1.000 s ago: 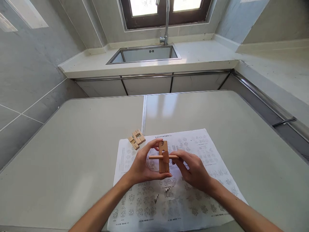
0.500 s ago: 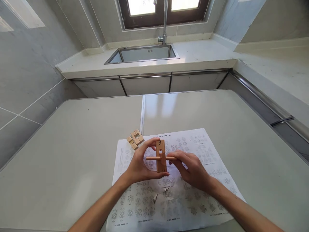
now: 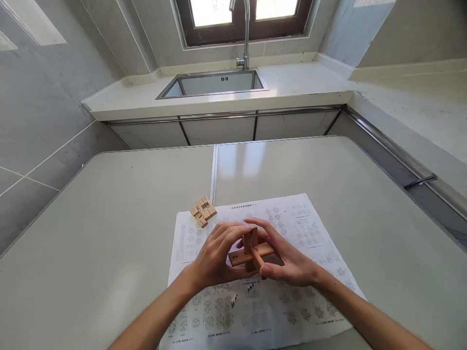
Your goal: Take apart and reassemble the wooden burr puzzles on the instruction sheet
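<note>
Between my two hands is a wooden interlocking puzzle [image 3: 251,252], made of a marked upright board, a crosswise board with a "2" on its end, and a round stick pointing toward me. My left hand [image 3: 219,253] grips it from the left, fingers over the top and thumb underneath. From the right, my right hand [image 3: 286,257] has its thumb at the near end of the stick and its fingers behind the boards. Below them lies a printed sheet [image 3: 321,272] covered with small puzzle diagrams, torn in two spots.
Several small notched wooden pieces [image 3: 203,211] lie at the sheet's upper left corner. The pale folding table [image 3: 109,218] has a seam down its middle. Beyond it stand a counter [image 3: 292,80], a sink [image 3: 215,81] and a faucet [image 3: 246,39].
The puzzle has been turned, so the stick that lay sideways now points toward me and the crosswise board shows. My right hand has moved from the stick's end to around the puzzle.
</note>
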### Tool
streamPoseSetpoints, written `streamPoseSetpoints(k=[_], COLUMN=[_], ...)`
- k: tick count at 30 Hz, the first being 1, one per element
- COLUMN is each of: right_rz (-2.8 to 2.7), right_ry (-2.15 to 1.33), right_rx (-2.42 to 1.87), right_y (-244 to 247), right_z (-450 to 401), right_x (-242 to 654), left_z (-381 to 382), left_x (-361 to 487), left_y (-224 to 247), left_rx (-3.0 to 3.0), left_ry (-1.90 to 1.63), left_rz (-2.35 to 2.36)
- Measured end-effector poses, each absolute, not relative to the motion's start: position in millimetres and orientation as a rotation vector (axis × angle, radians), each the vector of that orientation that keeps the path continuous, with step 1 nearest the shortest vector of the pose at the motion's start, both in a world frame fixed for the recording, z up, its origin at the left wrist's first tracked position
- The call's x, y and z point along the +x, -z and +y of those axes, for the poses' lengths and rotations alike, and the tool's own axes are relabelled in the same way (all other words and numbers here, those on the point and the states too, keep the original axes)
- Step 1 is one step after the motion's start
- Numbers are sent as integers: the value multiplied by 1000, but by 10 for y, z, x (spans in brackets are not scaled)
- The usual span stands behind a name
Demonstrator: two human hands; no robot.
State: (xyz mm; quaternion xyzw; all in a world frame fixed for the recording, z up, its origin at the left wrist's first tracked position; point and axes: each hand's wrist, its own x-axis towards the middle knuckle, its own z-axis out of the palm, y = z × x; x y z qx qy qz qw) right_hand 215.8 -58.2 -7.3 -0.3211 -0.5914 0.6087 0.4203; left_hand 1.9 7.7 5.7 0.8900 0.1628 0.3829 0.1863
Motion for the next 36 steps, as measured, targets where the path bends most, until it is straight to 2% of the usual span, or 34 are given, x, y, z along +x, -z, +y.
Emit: streamPoseSetpoints(k=[18, 23, 27, 36], right_rz=[-1305, -1583, -1855, -1962], right_ry=[-1171, -706, -420, -340], right_rx=[-1177, -1448, -1398, -1356], right_y=[119, 229, 318, 369], right_z=[-490, -473, -467, -435], right_x=[2233, 2208, 2160, 2136], left_z=[153, 181, 175, 183], left_x=[-117, -120, -92, -63], left_y=[-60, -143, -179, -121], left_rx=[2306, 1903, 1712, 1778], left_ry=[-1101, -934, -835, -675], left_rz=[942, 1033, 1025, 928])
